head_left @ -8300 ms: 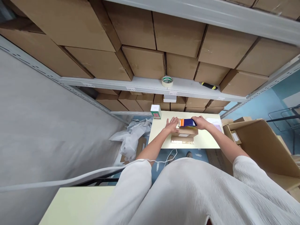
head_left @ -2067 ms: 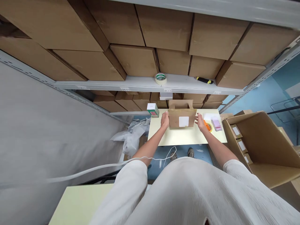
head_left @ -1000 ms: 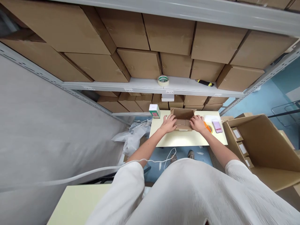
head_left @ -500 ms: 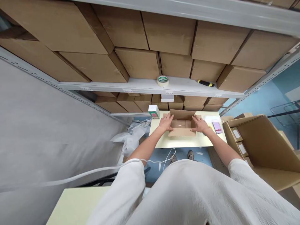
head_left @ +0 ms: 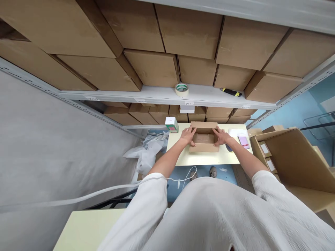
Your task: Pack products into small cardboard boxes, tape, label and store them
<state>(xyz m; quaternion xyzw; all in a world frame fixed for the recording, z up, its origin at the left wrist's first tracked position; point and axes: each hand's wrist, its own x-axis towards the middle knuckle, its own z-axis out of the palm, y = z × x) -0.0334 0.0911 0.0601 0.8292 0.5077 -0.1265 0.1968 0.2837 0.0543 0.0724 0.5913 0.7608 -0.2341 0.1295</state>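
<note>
An open-topped cardboard box (head_left: 204,147) sits on the pale yellow table (head_left: 209,159), its inside bottom and seams showing. My left hand (head_left: 187,135) grips the left side of the box, with thumb and fingers curved over the edge. On the opposite side, my right hand (head_left: 221,136) holds the right edge in the same way. The far flap (head_left: 204,124) leans outward at the back. Just left of my left hand stands a small white and green box (head_left: 171,124). A phone (head_left: 244,142) with a pink-purple screen lies right of my right hand.
A shelf ahead carries stacked cartons (head_left: 193,31), a tape roll (head_left: 181,89) and a yellow-black utility knife (head_left: 231,92). A large open carton (head_left: 300,157) stands at the right. Plastic bags (head_left: 146,153) lie left of the table. A white cable (head_left: 104,190) crosses my left arm.
The far flap of the cardboard box has tipped from upright to leaning outward. My hands have shifted slightly on the sides, their thumbs and fingers curving round the edges.
</note>
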